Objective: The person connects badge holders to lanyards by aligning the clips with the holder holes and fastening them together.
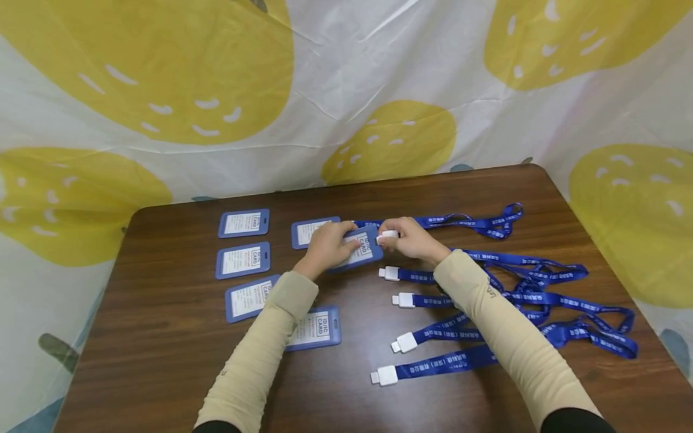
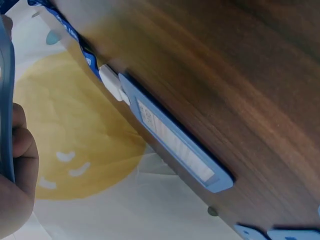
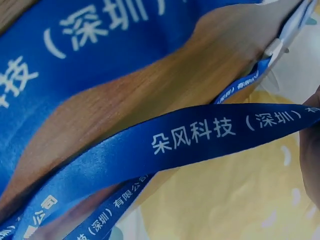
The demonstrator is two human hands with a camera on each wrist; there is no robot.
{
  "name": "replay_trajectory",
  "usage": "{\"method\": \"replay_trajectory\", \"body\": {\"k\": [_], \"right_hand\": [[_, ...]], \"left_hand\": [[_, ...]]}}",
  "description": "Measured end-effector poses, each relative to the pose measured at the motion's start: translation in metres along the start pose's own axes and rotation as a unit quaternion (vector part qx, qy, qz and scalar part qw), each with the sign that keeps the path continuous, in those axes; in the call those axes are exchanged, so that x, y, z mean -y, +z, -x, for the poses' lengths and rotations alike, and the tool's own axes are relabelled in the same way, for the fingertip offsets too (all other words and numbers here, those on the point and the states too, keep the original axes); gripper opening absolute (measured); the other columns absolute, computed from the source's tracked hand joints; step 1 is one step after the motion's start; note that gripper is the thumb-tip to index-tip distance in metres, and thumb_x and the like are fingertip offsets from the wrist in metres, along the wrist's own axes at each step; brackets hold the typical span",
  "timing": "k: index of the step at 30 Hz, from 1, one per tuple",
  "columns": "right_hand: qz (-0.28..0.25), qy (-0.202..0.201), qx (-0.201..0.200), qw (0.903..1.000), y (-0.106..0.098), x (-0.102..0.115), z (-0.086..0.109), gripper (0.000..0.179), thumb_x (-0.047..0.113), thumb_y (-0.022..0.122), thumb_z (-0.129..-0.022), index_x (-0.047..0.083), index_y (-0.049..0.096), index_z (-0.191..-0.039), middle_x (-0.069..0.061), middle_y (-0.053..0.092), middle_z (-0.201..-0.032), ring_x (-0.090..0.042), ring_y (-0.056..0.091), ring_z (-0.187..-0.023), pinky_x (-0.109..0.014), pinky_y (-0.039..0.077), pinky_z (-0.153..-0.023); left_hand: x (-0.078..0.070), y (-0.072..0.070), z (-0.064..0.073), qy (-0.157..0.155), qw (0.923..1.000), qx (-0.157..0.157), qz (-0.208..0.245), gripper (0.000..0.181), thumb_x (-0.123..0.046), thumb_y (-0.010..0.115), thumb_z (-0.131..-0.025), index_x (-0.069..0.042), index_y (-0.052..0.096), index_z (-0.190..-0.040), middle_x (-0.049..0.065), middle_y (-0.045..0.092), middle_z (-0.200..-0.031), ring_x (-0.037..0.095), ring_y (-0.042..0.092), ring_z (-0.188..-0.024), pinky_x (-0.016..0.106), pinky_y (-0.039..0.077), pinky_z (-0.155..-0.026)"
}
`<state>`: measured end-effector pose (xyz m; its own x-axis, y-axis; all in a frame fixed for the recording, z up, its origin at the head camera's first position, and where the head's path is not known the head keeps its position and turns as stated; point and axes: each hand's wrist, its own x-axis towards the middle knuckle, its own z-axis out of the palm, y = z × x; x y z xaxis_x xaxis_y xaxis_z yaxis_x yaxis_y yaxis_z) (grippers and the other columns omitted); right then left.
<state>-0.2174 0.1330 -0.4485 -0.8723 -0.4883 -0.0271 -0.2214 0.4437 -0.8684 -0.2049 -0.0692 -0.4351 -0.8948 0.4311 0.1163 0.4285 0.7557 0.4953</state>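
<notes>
My left hand (image 1: 326, 246) grips a blue ID badge holder (image 1: 360, 255) between thumb and fingers, tilted above the table. In the left wrist view, that hand (image 2: 20, 175) is at the left edge with the holder seen edge-on. My right hand (image 1: 414, 237) pinches the white plastic clip (image 1: 387, 234) of a blue lanyard right at the holder's slotted end. The lanyard strap (image 3: 200, 135), printed with white characters, stretches to the right hand in the right wrist view. Just behind, another badge holder (image 2: 172, 135) lies with a white clip (image 2: 112, 82) at its slot.
Three badge holders (image 1: 243, 260) line the table's left side; another (image 1: 316, 329) lies partly under the left forearm. To the right, several blue lanyards (image 1: 449, 364) with white clips (image 1: 405, 300) point left, their straps overlapping. A fruit-print cloth (image 1: 390, 141) hangs behind the brown table (image 1: 178, 361).
</notes>
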Motion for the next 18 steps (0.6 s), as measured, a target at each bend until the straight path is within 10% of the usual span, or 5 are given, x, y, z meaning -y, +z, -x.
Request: {"method": "replay_trajectory", "body": {"k": [18], "right_hand": [[0.018,0.006,0.017,0.9997,0.01,-0.0019,-0.0009,0.008,0.006,0.058,-0.087,0.003,0.057,-0.079,-0.003,0.054,-0.068,-0.015,0.05,-0.062,-0.027,0.042,-0.056]], "left_hand": [[0.0027,-0.0005,0.0007,-0.009,0.9996,0.017,-0.02,0.027,-0.023,0.066,-0.082,-0.005,0.065,-0.103,0.009,0.067,-0.092,0.027,0.061,-0.082,0.041,0.047,-0.07]]}}
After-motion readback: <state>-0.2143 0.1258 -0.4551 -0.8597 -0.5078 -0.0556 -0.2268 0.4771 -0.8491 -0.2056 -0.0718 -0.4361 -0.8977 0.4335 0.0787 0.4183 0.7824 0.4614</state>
